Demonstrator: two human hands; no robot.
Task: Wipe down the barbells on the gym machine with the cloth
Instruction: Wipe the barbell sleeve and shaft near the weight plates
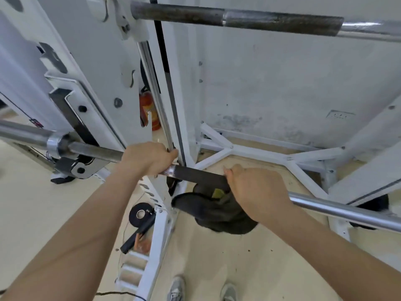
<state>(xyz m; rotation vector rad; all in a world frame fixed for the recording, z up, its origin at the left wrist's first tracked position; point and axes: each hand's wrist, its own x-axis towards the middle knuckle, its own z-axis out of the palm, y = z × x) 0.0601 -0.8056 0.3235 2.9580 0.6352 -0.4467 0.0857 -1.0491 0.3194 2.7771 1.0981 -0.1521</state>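
A steel barbell (338, 206) runs from the left rack hook across the frame to the lower right, with a dark knurled section at its middle. My left hand (149, 158) grips the bar just left of that dark section. My right hand (258, 192) grips the bar over a dark cloth (212, 208), which is wrapped around the bar and hangs below it. A second barbell (238, 19), rusty and dark with a chrome right end, lies across the top of the white machine.
The white machine frame (173, 105) stands upright just behind my left hand, with white floor braces (260, 153) behind the bar. A red fire extinguisher (149, 109) stands by the wall. A black weight plate (141, 213) and handle lie on the floor. My shoes (178, 287) are at the bottom.
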